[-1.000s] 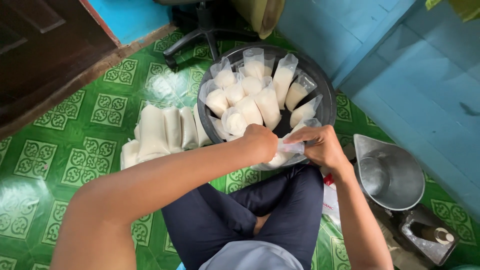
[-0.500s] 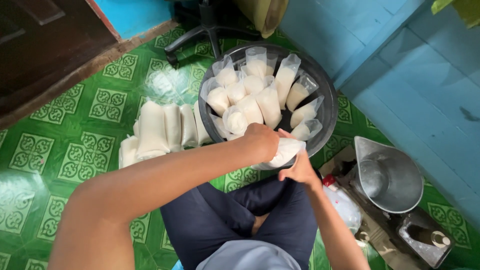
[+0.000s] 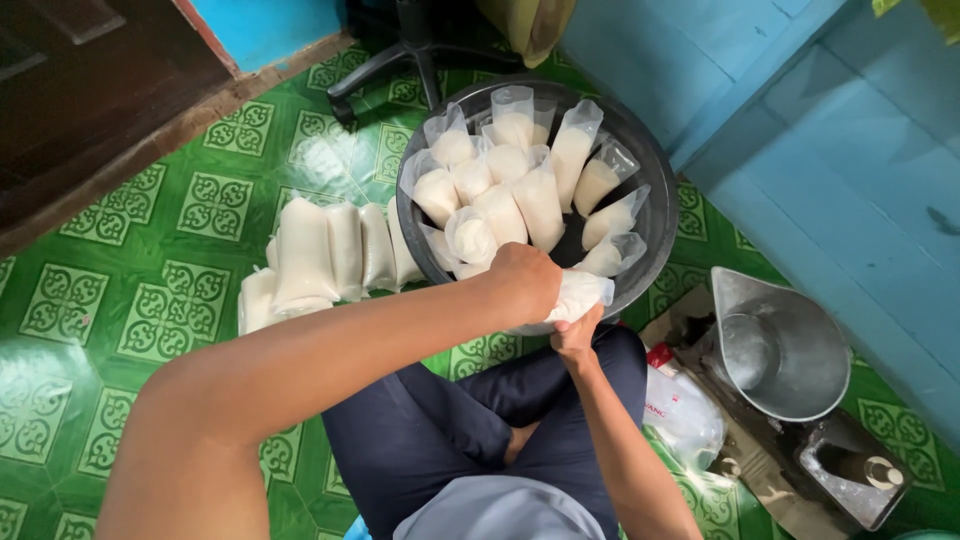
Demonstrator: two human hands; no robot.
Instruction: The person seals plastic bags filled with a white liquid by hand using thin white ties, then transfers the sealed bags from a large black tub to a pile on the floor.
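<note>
Two hands are closed on one white filled bag (image 3: 580, 295) at the near rim of the black basin (image 3: 655, 215): the left hand (image 3: 522, 282) is clenched over its top, while the right hand (image 3: 575, 335) cups it from below, fingers pressed to the plastic. A firm pinch at the neck would best be kept, judging by the soft filling. Finished bags (image 3: 325, 255) are laid on the green floor (image 3: 90, 300) beside the basin.

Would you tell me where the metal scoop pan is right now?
In the head view the metal scoop pan sits on the scale at lower right, right of the black basin, beside the blue wall.
</note>
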